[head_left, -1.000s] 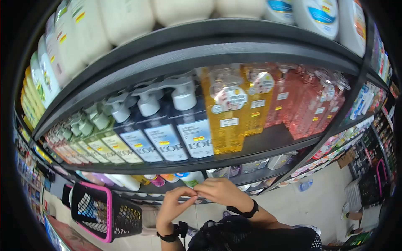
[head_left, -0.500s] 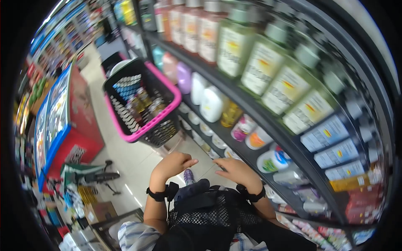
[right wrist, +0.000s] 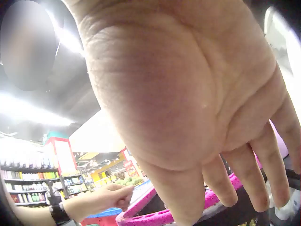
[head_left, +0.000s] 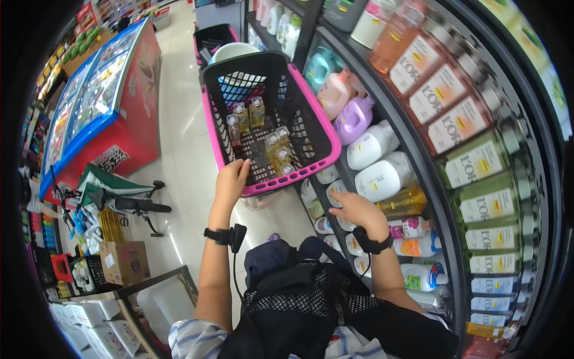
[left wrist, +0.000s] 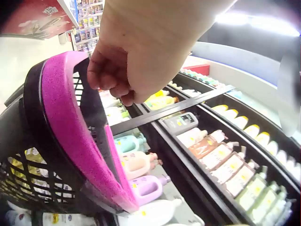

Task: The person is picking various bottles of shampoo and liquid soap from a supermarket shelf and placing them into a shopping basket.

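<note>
A black shopping basket with a pink rim stands ahead, several small clear-capped bottles of yellowish liquid inside. My left hand is right at the basket's near left corner, overlapping the rim in the head view. In the left wrist view its fingers hang loosely curled beside the pink rim, with nothing held. My right hand hovers in front of the lower shelf, near white bottles. Its fingers are extended and apart, and the palm holds nothing.
To the right run shelves of pump bottles, with jugs like a purple one lower down. A red and blue chest freezer stands at left, with a small bicycle and cardboard box nearer. Another basket is behind.
The view has swung left from the pump-bottle shelf to the basket, which now appears nearer. My hands, together at first, have parted; the left has reached the basket's rim.
</note>
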`<action>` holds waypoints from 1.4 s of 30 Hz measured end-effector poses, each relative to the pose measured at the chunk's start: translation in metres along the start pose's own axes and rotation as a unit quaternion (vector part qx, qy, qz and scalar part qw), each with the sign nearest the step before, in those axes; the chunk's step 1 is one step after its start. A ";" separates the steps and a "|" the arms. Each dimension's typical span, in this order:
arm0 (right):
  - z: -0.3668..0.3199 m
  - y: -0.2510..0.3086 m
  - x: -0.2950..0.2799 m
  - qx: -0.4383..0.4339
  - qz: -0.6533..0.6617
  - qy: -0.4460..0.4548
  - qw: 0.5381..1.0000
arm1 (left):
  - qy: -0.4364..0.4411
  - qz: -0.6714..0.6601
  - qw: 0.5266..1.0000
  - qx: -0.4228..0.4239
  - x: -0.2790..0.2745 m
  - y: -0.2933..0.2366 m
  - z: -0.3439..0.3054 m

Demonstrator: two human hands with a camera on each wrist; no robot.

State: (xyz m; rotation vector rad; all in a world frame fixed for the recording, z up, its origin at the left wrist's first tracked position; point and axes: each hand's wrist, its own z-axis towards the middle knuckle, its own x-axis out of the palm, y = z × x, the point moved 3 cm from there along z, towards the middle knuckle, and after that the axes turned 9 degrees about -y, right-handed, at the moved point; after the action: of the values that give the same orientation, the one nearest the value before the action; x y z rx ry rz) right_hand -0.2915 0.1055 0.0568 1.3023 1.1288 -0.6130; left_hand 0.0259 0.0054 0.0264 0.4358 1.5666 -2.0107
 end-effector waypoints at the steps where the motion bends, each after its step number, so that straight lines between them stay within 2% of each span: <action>1: 0.015 0.007 -0.007 -0.006 0.003 0.005 1.000 | -0.002 -0.006 1.000 0.000 0.008 0.008 0.006; 2: 0.030 0.012 -0.013 -0.012 0.007 0.008 1.000 | -0.010 -0.003 1.000 0.002 0.020 0.021 0.009; 3: 0.044 0.020 -0.021 -0.014 0.007 0.013 1.000 | -0.022 0.113 0.993 0.024 0.028 0.019 0.004; 5: 0.070 0.029 -0.033 -0.019 0.000 0.074 0.997 | 0.000 0.217 0.976 0.026 0.046 0.023 0.000; 6: 0.085 0.032 -0.036 -0.083 0.010 0.048 0.995 | -0.011 0.214 0.976 0.026 0.046 0.022 0.002; 9: 0.133 0.031 -0.038 -0.099 -0.031 0.118 0.988 | -0.022 0.201 0.979 0.016 0.045 0.022 0.002; 11: 0.174 0.020 -0.025 -0.173 -0.031 0.082 0.981 | -0.029 0.202 0.979 0.010 0.044 0.020 0.001; 13: 0.216 0.035 -0.029 -0.166 -0.080 0.107 0.977 | -0.022 0.204 0.979 0.007 0.044 0.020 0.004; 15: 0.269 0.029 -0.009 -0.221 -0.065 0.107 0.967 | -0.016 0.211 0.977 -0.002 0.044 0.020 0.006; 18: 0.351 0.029 0.034 -0.239 -0.064 0.116 0.962 | -0.026 0.200 0.979 -0.010 0.042 0.017 0.007; 21: 0.426 0.014 0.112 -0.227 -0.002 0.109 0.968 | -0.055 0.191 0.980 -0.016 0.041 0.012 0.008; 23: 0.466 -0.005 0.168 -0.177 0.107 0.077 0.975 | -0.047 0.189 0.980 -0.030 0.040 0.011 0.010; 24: 0.483 -0.010 0.187 -0.099 0.087 0.148 0.980 | -0.042 0.188 0.981 -0.035 0.040 0.010 0.011; 25: 0.489 -0.019 0.201 -0.030 0.136 0.143 0.980 | -0.038 0.187 0.981 -0.041 0.040 0.010 0.011; 27: 0.506 -0.041 0.239 0.025 0.144 0.120 0.982 | -0.047 0.174 0.983 -0.045 0.039 0.011 0.013; 29: 0.512 -0.041 0.251 0.065 0.195 0.074 0.976 | -0.046 0.167 0.984 -0.046 0.039 0.013 0.012; 32: 0.528 -0.044 0.280 -0.028 0.304 -0.003 0.952 | -0.059 0.164 0.984 -0.044 0.038 0.011 0.017; 33: 0.530 -0.041 0.286 -0.026 0.307 0.005 0.951 | -0.059 0.161 0.984 -0.047 0.037 0.012 0.018; 35: 0.530 -0.033 0.283 -0.035 0.327 -0.055 0.943 | -0.037 0.178 0.982 -0.057 0.035 0.011 0.019; 37: 0.532 -0.031 0.296 -0.030 0.301 -0.076 0.950 | -0.015 0.191 0.979 -0.066 0.036 0.012 0.019; 39: 0.534 -0.029 0.303 0.003 0.337 -0.112 0.935 | -0.020 0.193 0.979 -0.061 0.036 0.012 0.020; 42: 0.535 -0.024 0.316 0.048 0.370 -0.104 0.922 | -0.016 0.198 0.978 -0.057 0.036 0.011 0.022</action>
State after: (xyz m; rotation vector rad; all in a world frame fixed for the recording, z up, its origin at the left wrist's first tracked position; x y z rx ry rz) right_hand -0.0339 -0.3351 -0.2977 1.5752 0.3713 -0.2275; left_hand 0.0059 -0.0256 0.0037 0.6145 1.4338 -1.6104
